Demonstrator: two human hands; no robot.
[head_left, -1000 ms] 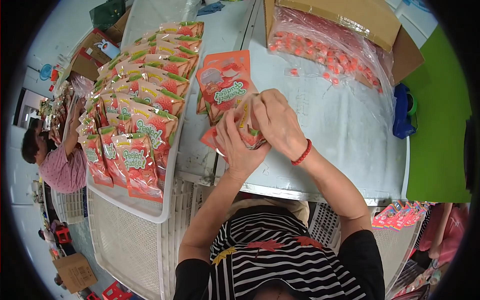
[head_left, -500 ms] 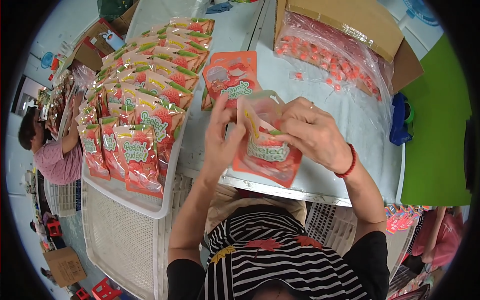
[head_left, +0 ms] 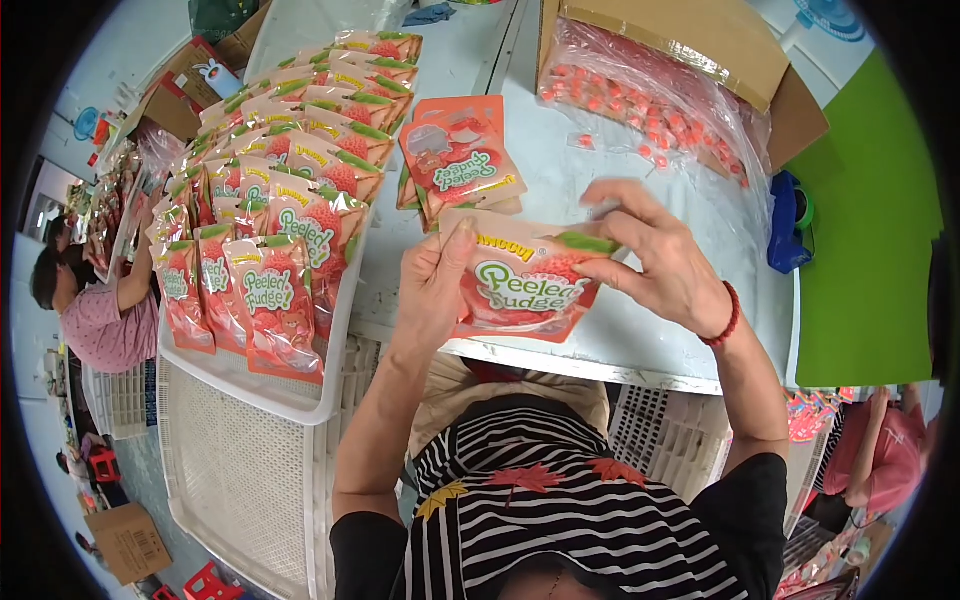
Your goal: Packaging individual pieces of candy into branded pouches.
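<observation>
Your pale, flat worktable (head_left: pixel 735 310) spreads toward twelve o'clock, with a long white plastic tray (head_left: pixel 326 398) of filled pink pouches (head_left: pixel 275 310) at ten. At centre, a glossy pink plastic pouch (head_left: pixel 525 290) has its ten o'clock corner pinched in your curled left hand (head_left: pixel 428 290); your half-open right hand (head_left: pixel 672 272) meets its two o'clock corner, grip unclear.

This looks like a packing workshop: a tray (head_left: pixel 341 362) of pouches (head_left: pixel 272 300), bulk carton (head_left: pixel 670 52), nearby co-worker (head_left: pixel 112 325).

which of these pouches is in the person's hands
The pouch held up between the left hand and right hand; the others lie in a small pile on the table or sit in rows in the white tray.
</observation>
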